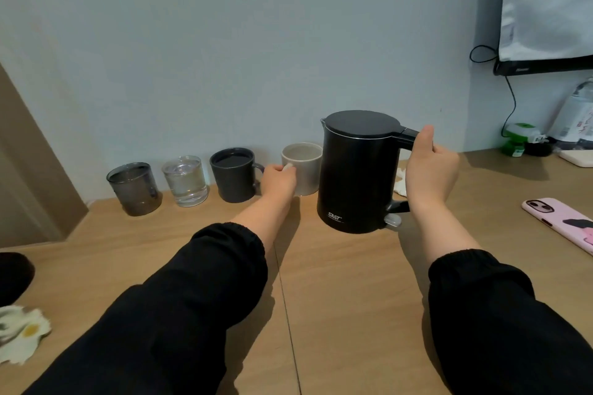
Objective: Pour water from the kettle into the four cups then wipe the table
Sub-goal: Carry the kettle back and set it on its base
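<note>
Black sleeves lead to my right grip (430, 167) clenching the weighty kettle (356, 170) by its handle; left grip (277, 181) steadies the beige mug (303, 167).

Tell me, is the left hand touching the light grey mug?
Touching. The head view shows the left hand closed on the handle of the light grey mug, with a fingertip lying over it.

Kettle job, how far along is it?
The clear glass holds water. The right hand holds the kettle upright; the left hand grips the beige mug. Other fill levels are unclear. Wiping the table remains.
</note>
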Demonstrator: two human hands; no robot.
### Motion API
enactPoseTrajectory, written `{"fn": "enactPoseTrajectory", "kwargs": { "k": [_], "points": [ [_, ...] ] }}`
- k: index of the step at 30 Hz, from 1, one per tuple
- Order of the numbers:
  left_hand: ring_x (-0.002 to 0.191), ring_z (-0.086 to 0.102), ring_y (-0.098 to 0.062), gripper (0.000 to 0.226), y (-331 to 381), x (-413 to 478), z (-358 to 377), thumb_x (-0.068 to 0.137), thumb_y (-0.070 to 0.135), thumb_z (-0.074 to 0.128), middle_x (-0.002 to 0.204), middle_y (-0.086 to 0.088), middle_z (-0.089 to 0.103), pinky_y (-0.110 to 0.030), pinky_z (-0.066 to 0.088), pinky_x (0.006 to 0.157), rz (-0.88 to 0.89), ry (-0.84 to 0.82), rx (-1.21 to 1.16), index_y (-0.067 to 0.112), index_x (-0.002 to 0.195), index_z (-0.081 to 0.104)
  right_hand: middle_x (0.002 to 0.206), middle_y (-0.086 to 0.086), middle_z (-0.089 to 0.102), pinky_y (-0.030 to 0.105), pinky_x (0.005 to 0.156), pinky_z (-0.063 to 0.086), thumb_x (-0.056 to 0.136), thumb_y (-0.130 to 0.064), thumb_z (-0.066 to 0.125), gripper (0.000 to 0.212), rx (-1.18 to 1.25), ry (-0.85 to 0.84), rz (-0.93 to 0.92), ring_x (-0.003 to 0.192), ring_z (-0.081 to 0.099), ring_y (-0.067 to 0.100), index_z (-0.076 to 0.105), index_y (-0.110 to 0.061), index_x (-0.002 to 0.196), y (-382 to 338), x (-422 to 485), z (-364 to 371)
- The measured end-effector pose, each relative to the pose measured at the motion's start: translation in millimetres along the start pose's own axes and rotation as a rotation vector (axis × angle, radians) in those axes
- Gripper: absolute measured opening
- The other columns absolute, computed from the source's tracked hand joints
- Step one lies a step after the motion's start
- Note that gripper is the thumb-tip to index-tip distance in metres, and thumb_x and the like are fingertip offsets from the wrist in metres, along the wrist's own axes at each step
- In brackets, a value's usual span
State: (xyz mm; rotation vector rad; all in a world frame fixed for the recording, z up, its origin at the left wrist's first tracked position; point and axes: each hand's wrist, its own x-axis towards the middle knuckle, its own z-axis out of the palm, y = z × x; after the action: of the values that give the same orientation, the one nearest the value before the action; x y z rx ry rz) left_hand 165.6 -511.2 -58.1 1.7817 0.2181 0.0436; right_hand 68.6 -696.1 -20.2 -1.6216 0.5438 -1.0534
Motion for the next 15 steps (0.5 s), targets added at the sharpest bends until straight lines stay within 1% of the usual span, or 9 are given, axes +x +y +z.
{"fn": "enactPoseTrajectory", "kwargs": {
  "k": [2, 4, 6, 7, 9, 10, 12, 14, 15],
  "points": [
    [0.097, 0.052, -0.019, 0.037, -3.2, -18.2, -3.2, 0.094, 0.014, 0.052, 0.114, -0.003, 0.051, -0.034, 0.051, 0.087, 0.078, 0.032, -0.040, 0.014, 0.130, 0.045, 0.050, -0.001, 0.023, 0.032, 0.049, 0.018, 0.100, -0.043, 0.043, 0.056, 0.009, -0.015, 0.009, 0.047, 0.021, 0.013, 0.024, -0.017, 0.055, -1.8, -0.6, -1.3],
    [0.111, 0.049, -0.016, 0.045, -7.4, -36.5, -9.7, 0.092, 0.014, 0.056, 0.130, -0.003, 0.047, -0.029, 0.044, 0.095, 0.289, 0.053, -0.007, 0.016, 0.135, 0.041, 0.051, -0.001, 0.024, 0.031, 0.048, 0.019, 0.101, -0.043, 0.044, 0.056, 0.015, -0.042, 0.020, 0.046, 0.021, 0.012, 0.025, -0.017, 0.055, -3.8, -0.5, -3.7],
    [0.128, 0.039, -0.013, 0.060, -12.5, -51.4, -17.2, 0.090, 0.025, 0.062, 0.144, 0.001, 0.039, -0.028, 0.034, 0.103, 0.491, -0.053, 0.104, 0.021, 0.142, 0.034, 0.051, 0.000, 0.024, 0.031, 0.050, 0.021, 0.100, -0.045, 0.044, 0.056, 0.038, -0.077, 0.037, 0.048, 0.024, 0.015, 0.024, -0.017, 0.055, -5.5, -0.3, -6.4],
    [0.133, 0.034, -0.013, 0.070, -14.2, -56.9, -20.5, 0.087, 0.031, 0.065, 0.149, 0.003, 0.034, -0.031, 0.031, 0.106, 0.527, -0.144, 0.154, 0.023, 0.146, 0.027, 0.052, 0.001, 0.025, 0.032, 0.052, 0.023, 0.098, -0.047, 0.045, 0.056, 0.054, -0.091, 0.045, 0.051, 0.028, 0.019, 0.025, -0.018, 0.054, -6.5, -1.1, -7.7],
    [0.139, 0.027, -0.015, 0.090, -15.5, -64.8, -25.3, 0.082, 0.037, 0.071, 0.155, 0.002, 0.025, -0.037, 0.028, 0.110, 0.488, -0.315, 0.198, 0.027, 0.150, 0.014, 0.052, 0.002, 0.026, 0.037, 0.056, 0.025, 0.093, -0.052, 0.046, 0.055, 0.068, -0.103, 0.058, 0.056, 0.029, 0.024, 0.025, -0.019, 0.054, -9.4, -5.9, -9.7],
    [0.141, 0.025, -0.017, 0.096, -15.0, -66.9, -28.0, 0.080, 0.037, 0.074, 0.156, 0.001, 0.022, -0.038, 0.027, 0.110, 0.450, -0.366, 0.191, 0.028, 0.151, 0.009, 0.052, 0.002, 0.026, 0.037, 0.056, 0.025, 0.090, -0.054, 0.047, 0.055, 0.074, -0.113, 0.069, 0.056, 0.029, 0.024, 0.025, -0.019, 0.053, -11.1, -9.7, -9.5],
    [0.142, 0.024, -0.020, 0.104, -14.3, -70.4, -35.2, 0.076, 0.035, 0.077, 0.157, -0.001, 0.020, -0.038, 0.027, 0.111, 0.399, -0.398, 0.174, 0.027, 0.151, 0.005, 0.053, 0.002, 0.025, 0.037, 0.056, 0.023, 0.086, -0.055, 0.049, 0.053, 0.103, -0.143, 0.089, 0.054, 0.027, 0.022, 0.024, -0.021, 0.053, -17.3, -21.2, -8.0],
    [0.142, 0.023, -0.019, 0.107, -13.5, -74.5, -47.0, 0.074, 0.032, 0.079, 0.156, 0.000, 0.021, -0.038, 0.027, 0.111, 0.378, -0.427, 0.137, 0.027, 0.151, 0.004, 0.057, 0.006, 0.027, 0.037, 0.056, 0.023, 0.075, -0.063, 0.048, 0.051, 0.119, -0.174, 0.112, 0.057, 0.027, 0.023, 0.025, -0.022, 0.055, -25.9, -34.5, -4.0],
    [0.140, 0.025, -0.018, 0.106, -13.5, -78.2, -54.3, 0.074, 0.029, 0.079, 0.153, 0.002, 0.025, -0.034, 0.028, 0.109, 0.375, -0.448, 0.117, 0.027, 0.151, 0.006, 0.060, 0.008, 0.028, 0.037, 0.056, 0.024, 0.068, -0.066, 0.046, 0.050, 0.123, -0.190, 0.132, 0.059, 0.028, 0.023, 0.026, -0.022, 0.057, -31.2, -42.2, -1.8]
  ]
}}
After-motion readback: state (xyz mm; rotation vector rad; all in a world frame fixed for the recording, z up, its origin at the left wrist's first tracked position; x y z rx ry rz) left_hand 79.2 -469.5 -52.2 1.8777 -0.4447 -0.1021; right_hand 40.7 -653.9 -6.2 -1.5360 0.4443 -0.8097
